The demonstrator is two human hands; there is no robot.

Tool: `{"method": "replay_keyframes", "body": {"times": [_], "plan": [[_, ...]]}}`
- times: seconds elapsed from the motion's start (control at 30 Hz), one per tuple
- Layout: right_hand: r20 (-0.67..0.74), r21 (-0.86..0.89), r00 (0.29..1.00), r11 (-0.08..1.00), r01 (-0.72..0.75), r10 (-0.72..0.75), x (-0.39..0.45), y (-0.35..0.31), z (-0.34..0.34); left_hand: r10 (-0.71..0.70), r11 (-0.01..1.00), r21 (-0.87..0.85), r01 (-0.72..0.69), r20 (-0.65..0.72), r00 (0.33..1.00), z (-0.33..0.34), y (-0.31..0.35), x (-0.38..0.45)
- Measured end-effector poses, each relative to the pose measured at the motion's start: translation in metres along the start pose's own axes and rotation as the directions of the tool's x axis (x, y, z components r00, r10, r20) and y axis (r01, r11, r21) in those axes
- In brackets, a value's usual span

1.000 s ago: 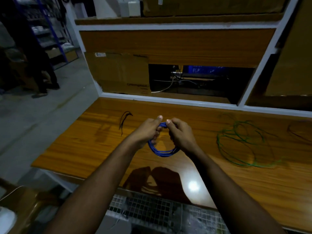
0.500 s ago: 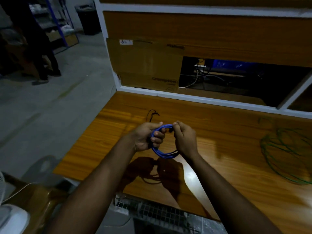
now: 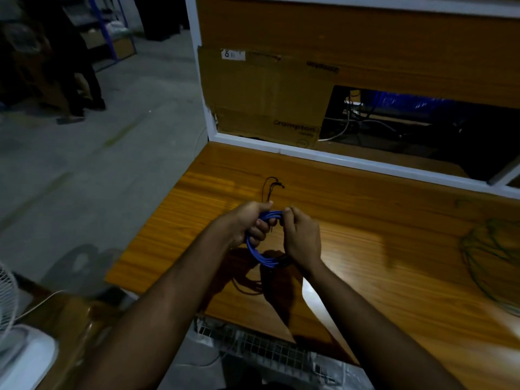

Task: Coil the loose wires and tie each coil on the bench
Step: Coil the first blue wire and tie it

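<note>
- Holding the blue wire coil (image 3: 260, 253) up over the bench (image 3: 365, 249), we have our left hand (image 3: 247, 223) curled round its left side and our right hand (image 3: 302, 237) pinching the top strands.
- Compared with a second ago, our left fingers have wrapped further through the loop, and our view has swung left, so we judge the bundle is gathered and ready for tying.
- Black ties (image 3: 271, 188) lie on the wood just beyond our hands, untouched.
- The green wire (image 3: 489, 257) sprawls loose well to the right, still to be coiled.
</note>
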State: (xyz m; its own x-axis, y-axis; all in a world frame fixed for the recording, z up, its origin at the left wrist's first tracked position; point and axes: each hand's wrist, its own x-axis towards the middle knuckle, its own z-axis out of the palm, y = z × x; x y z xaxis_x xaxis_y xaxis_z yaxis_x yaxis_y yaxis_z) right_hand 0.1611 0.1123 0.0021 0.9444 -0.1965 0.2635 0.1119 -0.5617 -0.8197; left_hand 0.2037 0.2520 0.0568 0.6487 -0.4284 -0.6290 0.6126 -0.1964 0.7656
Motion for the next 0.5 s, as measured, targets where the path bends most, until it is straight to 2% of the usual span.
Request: {"method": "replay_keyframes", "body": {"times": [0.1, 0.13, 0.2, 0.23, 0.27, 0.3, 0.33, 0.4, 0.5], "plan": [[0.073, 0.075, 0.995, 0.995, -0.070, 0.065, 0.000, -0.006, 0.006, 0.020, 1.000, 0.012, -0.018, -0.123, 0.992, -0.004, -0.004, 0.003], [0.140, 0.151, 0.982, 0.977, -0.149, 0.128, 0.005, -0.003, 0.008, 0.039, 0.999, 0.025, -0.035, -0.171, 0.985, -0.007, -0.006, 0.005], [0.290, 0.306, 0.898, 0.858, -0.414, 0.330, 0.017, 0.003, 0.009, 0.071, 0.997, 0.028, -0.066, -0.232, 0.970, -0.015, -0.010, 0.007], [0.313, 0.312, 0.864, 0.816, -0.486, 0.395, 0.023, 0.010, 0.010, 0.077, 0.997, 0.013, -0.076, -0.250, 0.965, -0.020, -0.012, 0.008], [0.294, 0.244, 0.870, 0.848, -0.470, 0.397, 0.030, 0.017, 0.011, 0.075, 0.997, -0.007, -0.080, -0.265, 0.961, -0.026, -0.014, 0.008], [0.260, 0.075, 0.905, 0.927, -0.368, 0.338, 0.036, 0.025, 0.010, 0.067, 0.997, -0.027, -0.078, -0.275, 0.959, -0.030, -0.016, 0.008], [0.247, -0.124, 0.926, 0.957, -0.263, 0.286, 0.041, 0.031, 0.011, 0.057, 0.996, -0.046, -0.073, -0.278, 0.959, -0.033, -0.018, 0.008], [0.272, -0.383, 0.934, 0.916, -0.116, 0.232, 0.049, 0.032, 0.015, 0.043, 0.995, -0.072, -0.066, -0.276, 0.960, -0.038, -0.022, 0.008], [0.297, -0.568, 0.934, 0.823, 0.005, 0.200, 0.053, 0.026, 0.030, 0.047, 0.992, -0.099, -0.076, -0.265, 0.963, -0.042, -0.027, 0.009]]}}
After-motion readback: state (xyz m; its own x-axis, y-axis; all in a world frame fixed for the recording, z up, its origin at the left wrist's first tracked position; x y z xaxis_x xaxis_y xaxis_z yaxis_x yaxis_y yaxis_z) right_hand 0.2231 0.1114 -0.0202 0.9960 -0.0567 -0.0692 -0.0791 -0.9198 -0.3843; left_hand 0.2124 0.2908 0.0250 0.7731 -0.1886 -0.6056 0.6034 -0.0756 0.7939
